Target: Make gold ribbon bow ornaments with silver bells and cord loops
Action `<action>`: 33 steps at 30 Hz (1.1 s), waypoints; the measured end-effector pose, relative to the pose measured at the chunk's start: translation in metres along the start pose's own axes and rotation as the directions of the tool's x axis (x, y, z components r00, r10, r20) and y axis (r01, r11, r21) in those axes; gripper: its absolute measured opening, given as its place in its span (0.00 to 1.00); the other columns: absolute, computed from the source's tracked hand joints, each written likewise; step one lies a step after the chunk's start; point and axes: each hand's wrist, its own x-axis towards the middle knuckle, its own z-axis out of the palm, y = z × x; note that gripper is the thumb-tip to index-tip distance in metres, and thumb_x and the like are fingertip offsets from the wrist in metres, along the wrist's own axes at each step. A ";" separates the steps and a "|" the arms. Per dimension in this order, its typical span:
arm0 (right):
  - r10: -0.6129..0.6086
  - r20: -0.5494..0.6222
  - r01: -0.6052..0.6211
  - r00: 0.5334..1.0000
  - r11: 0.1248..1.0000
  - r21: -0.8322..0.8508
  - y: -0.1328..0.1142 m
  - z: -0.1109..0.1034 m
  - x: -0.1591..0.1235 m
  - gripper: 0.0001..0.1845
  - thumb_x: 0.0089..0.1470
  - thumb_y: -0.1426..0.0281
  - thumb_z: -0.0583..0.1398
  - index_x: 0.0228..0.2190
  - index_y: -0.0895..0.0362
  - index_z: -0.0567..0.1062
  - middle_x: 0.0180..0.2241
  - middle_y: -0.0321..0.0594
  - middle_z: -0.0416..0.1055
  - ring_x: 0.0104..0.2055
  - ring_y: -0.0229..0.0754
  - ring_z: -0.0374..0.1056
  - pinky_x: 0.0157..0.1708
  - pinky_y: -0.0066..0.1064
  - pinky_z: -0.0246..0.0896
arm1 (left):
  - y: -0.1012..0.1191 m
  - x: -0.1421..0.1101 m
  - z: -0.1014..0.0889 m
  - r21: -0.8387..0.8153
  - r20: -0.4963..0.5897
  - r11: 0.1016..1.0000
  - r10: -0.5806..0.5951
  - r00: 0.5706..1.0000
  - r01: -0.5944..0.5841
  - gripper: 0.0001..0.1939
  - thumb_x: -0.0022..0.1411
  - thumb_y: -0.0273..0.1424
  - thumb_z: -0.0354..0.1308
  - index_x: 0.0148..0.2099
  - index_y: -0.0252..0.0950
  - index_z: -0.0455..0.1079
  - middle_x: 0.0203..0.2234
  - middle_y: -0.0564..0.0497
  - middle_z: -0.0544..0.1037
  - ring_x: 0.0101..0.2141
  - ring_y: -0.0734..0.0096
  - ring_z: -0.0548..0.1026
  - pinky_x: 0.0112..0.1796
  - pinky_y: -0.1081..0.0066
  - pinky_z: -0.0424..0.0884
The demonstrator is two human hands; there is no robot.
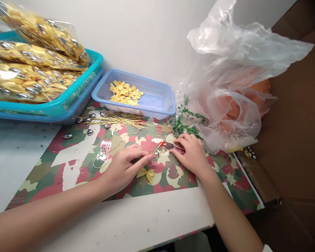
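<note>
My left hand (pixel 124 168) is closed in a pinch on a thin gold tie (pixel 157 148), whose end shows at the fingertips. Right by those fingertips is a small shiny silver bell (pixel 156 154); whether it hangs on the tie I cannot tell. Below them a yellow ribbon bow (pixel 148 174) lies on the patterned sheet. My right hand (pixel 191 154) has its fingers around a pair of small dark snips (pixel 170 146), blades pointing left toward the bell. Part of the snips is hidden under the hand.
Gold ties (pixel 118 119) and several loose silver bells (pixel 90 132) lie behind my left hand. A blue basket (pixel 160 111) holds yellow bows. At left, a turquoise basket (pixel 76 96) carries filled bags. A crumpled plastic bag (pixel 212 105) stands at right, beside brown cardboard (pixel 299 140).
</note>
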 end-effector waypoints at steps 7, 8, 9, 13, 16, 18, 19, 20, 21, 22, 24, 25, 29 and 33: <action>-0.023 -0.073 0.021 0.997 1.000 -0.019 0.000 0.007 0.001 0.10 0.65 0.70 0.54 0.32 0.56 0.73 0.38 0.44 0.75 0.42 0.50 0.65 0.42 0.42 0.55 | 0.004 0.002 -0.001 0.028 0.025 0.999 -0.017 1.000 0.016 0.19 0.68 0.36 0.51 0.28 0.40 0.78 0.22 0.52 0.78 0.29 0.67 0.75 0.30 0.70 0.71; -0.018 -0.141 0.023 0.990 0.999 0.037 -0.001 0.007 0.001 0.11 0.65 0.70 0.53 0.31 0.56 0.72 0.38 0.45 0.75 0.42 0.50 0.66 0.42 0.42 0.56 | 0.005 0.002 -0.001 0.030 0.024 0.999 -0.023 0.999 0.022 0.19 0.68 0.36 0.51 0.28 0.40 0.78 0.22 0.52 0.78 0.28 0.68 0.75 0.30 0.71 0.70; -0.001 -0.214 0.029 0.977 0.992 0.126 -0.003 0.006 0.000 0.12 0.66 0.70 0.51 0.31 0.55 0.70 0.38 0.45 0.75 0.42 0.50 0.66 0.42 0.42 0.58 | 0.005 0.002 -0.001 0.029 0.024 0.999 -0.027 0.999 0.027 0.19 0.68 0.35 0.52 0.27 0.40 0.77 0.22 0.52 0.78 0.28 0.68 0.75 0.29 0.71 0.70; 0.151 -0.161 -0.010 0.975 0.758 0.652 -0.019 0.005 -0.011 0.11 0.69 0.64 0.47 0.35 0.52 0.64 0.32 0.39 0.74 0.26 0.40 0.67 0.27 0.32 0.60 | 0.005 0.001 -0.002 0.012 0.044 1.000 -0.021 0.999 0.021 0.20 0.68 0.34 0.51 0.24 0.39 0.75 0.22 0.52 0.77 0.29 0.69 0.75 0.31 0.72 0.70; 0.091 0.108 -0.140 0.990 0.566 0.812 -0.034 0.007 -0.019 0.13 0.68 0.59 0.49 0.34 0.52 0.63 0.24 0.30 0.66 0.18 0.34 0.58 0.20 0.28 0.52 | 0.003 0.000 -0.002 0.020 0.054 1.000 -0.007 0.998 0.006 0.20 0.68 0.34 0.51 0.25 0.39 0.75 0.22 0.53 0.76 0.29 0.69 0.74 0.30 0.72 0.69; 0.029 0.182 -0.168 0.983 0.554 0.816 -0.040 0.009 -0.021 0.14 0.67 0.58 0.50 0.38 0.53 0.68 0.22 0.30 0.61 0.20 0.34 0.55 0.21 0.27 0.50 | 0.002 0.000 -0.002 0.032 0.051 0.999 0.002 0.999 -0.004 0.20 0.68 0.35 0.51 0.26 0.39 0.76 0.21 0.53 0.75 0.28 0.69 0.73 0.30 0.72 0.68; 0.005 0.202 -0.171 0.979 0.558 0.812 -0.041 0.009 -0.021 0.15 0.67 0.57 0.50 0.41 0.53 0.71 0.22 0.30 0.59 0.21 0.34 0.55 0.21 0.27 0.50 | 0.001 0.000 -0.002 0.036 0.051 0.999 0.009 0.999 -0.011 0.19 0.69 0.35 0.51 0.27 0.39 0.76 0.21 0.53 0.74 0.27 0.70 0.72 0.29 0.72 0.68; -0.016 0.220 -0.174 0.975 0.560 0.810 -0.042 0.010 -0.021 0.17 0.67 0.57 0.50 0.42 0.54 0.72 0.22 0.30 0.58 0.22 0.35 0.54 0.22 0.27 0.50 | 0.001 0.000 -0.002 0.036 0.054 0.999 0.017 0.998 -0.019 0.19 0.69 0.35 0.51 0.28 0.39 0.77 0.21 0.53 0.74 0.27 0.69 0.72 0.29 0.72 0.68; -0.032 0.238 -0.181 0.971 0.555 0.812 -0.043 0.010 -0.020 0.18 0.67 0.56 0.50 0.42 0.55 0.73 0.22 0.31 0.57 0.22 0.35 0.54 0.22 0.28 0.49 | 0.000 0.000 -0.002 0.034 0.061 0.999 0.027 0.998 -0.029 0.18 0.69 0.36 0.51 0.29 0.39 0.77 0.21 0.53 0.74 0.27 0.69 0.72 0.30 0.72 0.68; -0.044 0.254 -0.190 0.966 0.545 0.817 -0.043 0.010 -0.019 0.19 0.67 0.56 0.50 0.41 0.55 0.74 0.22 0.31 0.57 0.22 0.35 0.53 0.22 0.28 0.49 | 0.000 0.001 -0.002 0.031 0.069 0.999 0.037 0.997 -0.039 0.18 0.69 0.36 0.51 0.31 0.40 0.78 0.21 0.53 0.74 0.28 0.69 0.71 0.30 0.71 0.69; -0.057 0.269 -0.203 0.961 0.514 0.833 -0.042 0.011 -0.018 0.20 0.66 0.55 0.51 0.38 0.56 0.74 0.22 0.32 0.58 0.23 0.35 0.53 0.22 0.28 0.49 | 0.001 0.001 -0.002 0.022 0.093 0.998 0.059 0.994 -0.061 0.17 0.69 0.36 0.51 0.32 0.40 0.78 0.21 0.53 0.74 0.28 0.68 0.71 0.31 0.71 0.69; -0.062 0.273 -0.208 0.960 0.497 0.842 -0.042 0.011 -0.018 0.19 0.66 0.55 0.51 0.37 0.56 0.74 0.22 0.32 0.58 0.24 0.35 0.53 0.22 0.27 0.49 | 0.001 0.002 -0.002 0.016 0.104 0.997 0.069 0.992 -0.071 0.17 0.69 0.35 0.50 0.32 0.40 0.78 0.20 0.53 0.74 0.28 0.68 0.71 0.32 0.70 0.70; -0.074 0.285 -0.225 0.956 0.441 0.869 -0.044 0.013 -0.018 0.19 0.64 0.54 0.53 0.36 0.55 0.74 0.23 0.33 0.60 0.25 0.36 0.56 0.23 0.27 0.50 | 0.002 0.003 -0.003 0.002 0.145 0.996 0.083 0.986 -0.085 0.19 0.70 0.37 0.49 0.33 0.41 0.79 0.20 0.52 0.74 0.28 0.67 0.70 0.33 0.69 0.70; -0.070 0.299 -0.245 0.952 0.415 0.876 -0.044 0.015 -0.018 0.19 0.63 0.54 0.54 0.34 0.55 0.73 0.24 0.33 0.61 0.25 0.35 0.56 0.23 0.27 0.50 | 0.001 0.003 -0.003 -0.003 0.152 0.996 0.085 0.985 -0.086 0.20 0.70 0.38 0.49 0.31 0.40 0.78 0.20 0.52 0.75 0.28 0.67 0.70 0.33 0.70 0.70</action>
